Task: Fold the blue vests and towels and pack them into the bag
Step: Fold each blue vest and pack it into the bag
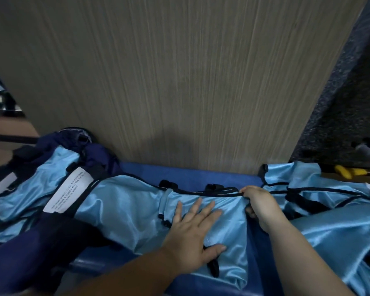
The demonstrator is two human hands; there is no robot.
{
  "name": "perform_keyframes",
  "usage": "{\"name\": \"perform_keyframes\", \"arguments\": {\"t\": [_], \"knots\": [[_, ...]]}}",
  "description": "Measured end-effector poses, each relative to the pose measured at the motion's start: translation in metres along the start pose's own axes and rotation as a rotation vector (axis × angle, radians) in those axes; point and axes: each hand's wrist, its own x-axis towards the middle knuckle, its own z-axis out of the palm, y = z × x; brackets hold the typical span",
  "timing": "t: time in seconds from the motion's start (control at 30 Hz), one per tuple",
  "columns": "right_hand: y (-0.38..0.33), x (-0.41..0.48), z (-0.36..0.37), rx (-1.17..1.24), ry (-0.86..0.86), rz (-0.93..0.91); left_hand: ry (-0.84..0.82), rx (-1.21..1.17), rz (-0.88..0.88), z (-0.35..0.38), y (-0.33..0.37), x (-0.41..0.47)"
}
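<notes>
Progress looks early to me: one light-blue vest (222,221) lies mid-fold on the blue-covered desk (201,174), with a vest heap (41,189) to its left and a vest pile (329,231) to its right. Nothing is visibly packed. My left hand (192,238) presses it flat with fingers spread, and my right hand (261,204) fingers pinch its black trim (201,192). It seems to run away from me, trimmed edge toward the wooden panel (179,82).

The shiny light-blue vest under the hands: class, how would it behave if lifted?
Probably floppy: the shiny light-blue vest lies creased where the right hand grips its edge. Likely slippery, given its sheen; the flat left hand presses it.
</notes>
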Motion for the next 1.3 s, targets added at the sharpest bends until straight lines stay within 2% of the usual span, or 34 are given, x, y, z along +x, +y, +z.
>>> {"name": "perform_keyframes", "arguments": {"t": [0.1, 0.2, 0.27, 0.33, 0.43, 0.57, 0.67, 0.77, 0.83, 0.9, 1.0, 1.13, 1.23, 1.3], "knots": [[0.001, 0.002, 0.001, 0.041, 0.019, -0.083, -0.050, 0.012, -0.020, -0.003, 0.003, -0.001], [0.001, 0.002, -0.001, -0.067, 0.078, -0.250, -0.081, -0.002, -0.048, -0.006, 0.004, -0.001], [0.000, 0.005, -0.009, -0.155, 0.052, -0.317, -0.101, 0.006, -0.060, -0.007, 0.005, -0.001], [0.001, 0.010, -0.021, -0.235, -0.074, -0.291, -0.112, 0.017, -0.069, -0.008, 0.005, -0.001], [0.004, 0.009, -0.034, -0.327, -0.243, -0.152, -0.112, 0.016, -0.080, -0.008, 0.004, 0.000], [0.005, 0.006, -0.033, -0.378, -0.231, -0.144, -0.127, 0.021, -0.077, -0.010, 0.005, 0.000], [0.005, 0.006, -0.024, -0.233, -0.180, -0.134, -0.108, 0.000, -0.074, -0.009, 0.005, -0.001], [0.004, 0.004, -0.015, 0.128, -0.215, -0.124, -0.058, -0.018, -0.068, -0.009, 0.005, -0.004], [0.005, 0.004, -0.010, 0.357, -0.177, -0.063, -0.036, -0.019, -0.067, -0.009, 0.005, -0.005], [0.008, 0.004, -0.009, 0.419, -0.097, 0.013, -0.023, -0.014, -0.063, -0.008, 0.004, -0.005], [0.012, 0.009, -0.011, 0.215, 0.023, 0.036, -0.029, -0.005, -0.057, -0.009, 0.004, -0.004], [0.016, 0.010, -0.013, -0.092, 0.054, -0.125, -0.065, 0.007, -0.125, -0.010, 0.006, -0.004], [0.009, -0.003, -0.017, -0.358, -0.023, -0.133, -0.073, -0.012, -0.184, -0.010, 0.004, -0.001], [0.001, -0.019, -0.017, -0.515, -0.128, 0.017, -0.066, -0.056, -0.187, -0.009, 0.002, 0.000]]}}
